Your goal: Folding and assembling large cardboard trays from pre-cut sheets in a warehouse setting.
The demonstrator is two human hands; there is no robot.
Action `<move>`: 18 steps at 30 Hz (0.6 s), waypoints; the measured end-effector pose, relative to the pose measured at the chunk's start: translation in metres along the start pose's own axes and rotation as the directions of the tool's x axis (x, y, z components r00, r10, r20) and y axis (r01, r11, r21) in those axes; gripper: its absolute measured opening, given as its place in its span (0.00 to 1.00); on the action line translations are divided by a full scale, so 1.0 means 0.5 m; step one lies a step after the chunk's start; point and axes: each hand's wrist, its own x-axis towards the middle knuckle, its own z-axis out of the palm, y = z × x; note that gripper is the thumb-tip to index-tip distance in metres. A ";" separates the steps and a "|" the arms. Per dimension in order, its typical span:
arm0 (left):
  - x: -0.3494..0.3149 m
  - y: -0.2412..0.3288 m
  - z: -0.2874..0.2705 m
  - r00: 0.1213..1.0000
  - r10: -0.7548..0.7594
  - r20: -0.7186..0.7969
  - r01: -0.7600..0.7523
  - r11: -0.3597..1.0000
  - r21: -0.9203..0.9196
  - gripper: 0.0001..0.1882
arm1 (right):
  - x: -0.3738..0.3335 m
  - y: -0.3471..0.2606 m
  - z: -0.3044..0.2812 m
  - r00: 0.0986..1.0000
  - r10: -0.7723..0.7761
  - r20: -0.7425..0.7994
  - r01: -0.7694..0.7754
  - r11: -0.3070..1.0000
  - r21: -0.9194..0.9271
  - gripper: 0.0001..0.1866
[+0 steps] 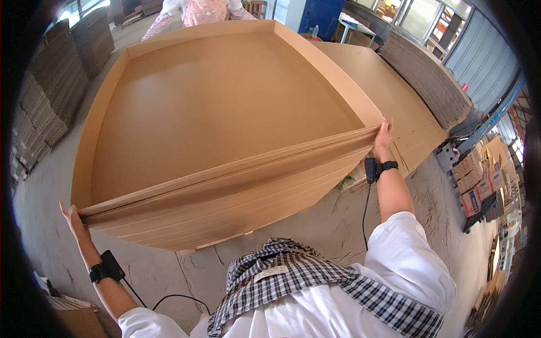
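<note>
Head view: brown rectangular cardboard tray (225, 107)
Left hand (75, 218): spread, pressing lower-left corner
Right hand (384, 138): touching centre-right corner, closure unclear

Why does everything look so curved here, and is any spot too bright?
In the head view, fisheye distortion bows the cardboard tray's long sides and leaves black corners; in the head view, a soft sheen pales the tray floor left of its middle; in the head view, glare washes out the opening at upper left.
</note>
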 end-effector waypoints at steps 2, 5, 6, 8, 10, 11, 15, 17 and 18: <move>-0.017 -0.003 0.008 0.992 -0.114 0.062 0.110 0.992 0.055 0.46 | 0.018 0.014 -0.019 0.974 -0.224 0.024 0.220 0.924 -0.312 0.35; -0.016 -0.041 -0.081 0.996 -0.069 -0.051 0.080 0.961 0.263 0.47 | -0.005 0.009 0.003 0.954 -0.300 -0.020 0.282 0.917 -0.282 0.33; -0.032 -0.049 -0.058 0.996 -0.079 -0.038 0.086 0.962 0.258 0.47 | -0.013 0.012 -0.009 0.952 -0.305 -0.026 0.285 0.912 -0.295 0.33; -0.061 0.025 0.040 0.932 0.334 0.139 -0.204 0.170 0.964 0.44 | -0.044 -0.034 -0.055 0.773 -0.577 0.264 0.565 0.436 -0.700 0.26; -0.081 0.053 0.065 0.831 0.369 0.417 -0.526 0.276 0.805 0.29 | -0.090 -0.096 -0.035 0.724 -0.513 0.460 0.673 0.382 -0.634 0.18; -0.130 0.083 0.112 0.906 0.105 0.411 -0.422 0.328 0.845 0.26 | -0.070 -0.074 -0.045 0.696 -0.537 0.476 0.708 0.404 -0.579 0.18; -0.064 0.047 0.075 0.882 -0.183 0.434 -0.379 0.271 0.885 0.24 | -0.058 -0.104 -0.030 0.759 -0.391 0.521 0.650 0.412 -0.639 0.19; -0.032 -0.015 0.066 0.838 0.106 0.535 -0.546 0.185 0.817 0.23 | -0.024 -0.064 -0.047 0.736 -0.256 0.626 0.674 0.192 -0.714 0.22; -0.019 -0.046 0.073 0.781 0.253 0.571 -0.613 0.135 0.779 0.23 | -0.030 -0.035 -0.013 0.732 -0.352 0.583 0.664 0.181 -0.725 0.23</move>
